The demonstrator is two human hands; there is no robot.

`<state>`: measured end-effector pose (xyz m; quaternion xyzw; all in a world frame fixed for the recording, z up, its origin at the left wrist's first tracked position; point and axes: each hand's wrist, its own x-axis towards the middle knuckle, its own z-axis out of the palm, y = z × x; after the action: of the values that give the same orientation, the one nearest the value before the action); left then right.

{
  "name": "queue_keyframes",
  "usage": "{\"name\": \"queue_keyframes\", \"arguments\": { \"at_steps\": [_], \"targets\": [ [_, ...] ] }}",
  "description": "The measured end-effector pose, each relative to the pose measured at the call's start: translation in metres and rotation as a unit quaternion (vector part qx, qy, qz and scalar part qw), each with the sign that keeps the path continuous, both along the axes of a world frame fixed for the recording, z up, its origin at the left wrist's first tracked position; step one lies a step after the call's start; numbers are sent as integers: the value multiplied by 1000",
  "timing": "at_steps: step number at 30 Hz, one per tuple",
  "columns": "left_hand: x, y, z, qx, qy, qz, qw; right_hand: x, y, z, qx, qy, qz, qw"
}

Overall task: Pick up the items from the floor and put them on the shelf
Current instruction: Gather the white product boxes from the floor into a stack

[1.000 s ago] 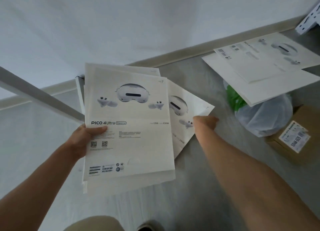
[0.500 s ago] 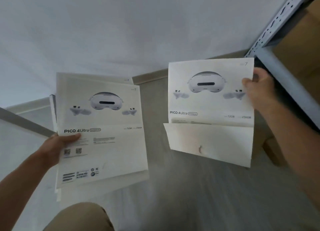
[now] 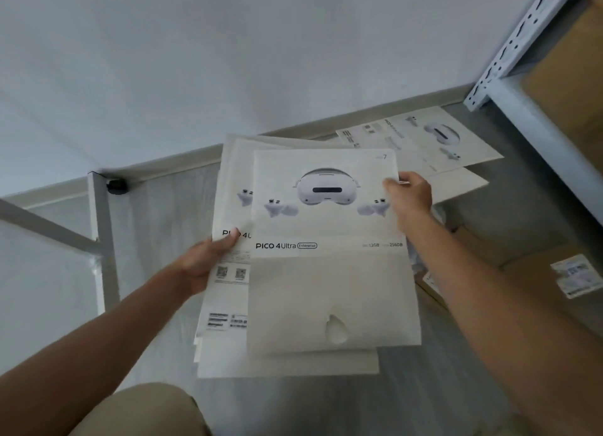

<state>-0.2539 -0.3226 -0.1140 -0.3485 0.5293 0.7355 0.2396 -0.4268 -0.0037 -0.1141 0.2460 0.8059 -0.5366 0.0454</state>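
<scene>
My left hand (image 3: pixel 208 259) grips the left edge of a stack of flat white printed sleeves (image 3: pixel 228 292) showing a headset picture. My right hand (image 3: pixel 409 195) pinches the upper right edge of another white sleeve (image 3: pixel 329 272), which lies over the right part of that stack. Both are held above the grey floor. More white sleeves (image 3: pixel 421 142) lie on the floor by the skirting at the upper right. The metal shelf (image 3: pixel 535 135) with its perforated post stands at the right edge.
Brown cardboard boxes (image 3: pixel 535 272) with white labels sit on the floor under my right arm, and another box rests on the shelf at the top right. A white frame leg (image 3: pixel 102 239) stands at the left. My knee shows at the bottom.
My right hand picked a sleeve off the floor, swung it up to the right, and has now brought it left onto the stack in my left hand. The view turned toward the shelf.
</scene>
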Motion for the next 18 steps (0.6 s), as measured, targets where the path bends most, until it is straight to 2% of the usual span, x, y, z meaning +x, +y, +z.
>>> {"name": "queue_keyframes", "arguments": {
  "at_steps": [5,7,10,12,14,16,18],
  "targets": [
    [-8,37,51,26,30,-24,999,12,-12,19,-18,-54,-11,998],
    [-11,38,62,-3,25,-40,999,10,-14,24,-35,-81,7,996],
    [-15,25,64,-47,6,-8,999,2,-2,21,-91,-91,13,992],
    [-18,6,56,-53,-3,19,998,-3,24,12,-93,-91,-52,990],
    [-28,-16,41,-53,-11,37,998,-8,58,-2,-86,-98,-159,979],
    [-40,-32,22,-43,-31,40,998,-18,83,-23,-135,-117,-231,956],
    [-53,-42,8,-34,-34,39,998,-41,90,-36,-196,-115,-241,944]
  ]
}}
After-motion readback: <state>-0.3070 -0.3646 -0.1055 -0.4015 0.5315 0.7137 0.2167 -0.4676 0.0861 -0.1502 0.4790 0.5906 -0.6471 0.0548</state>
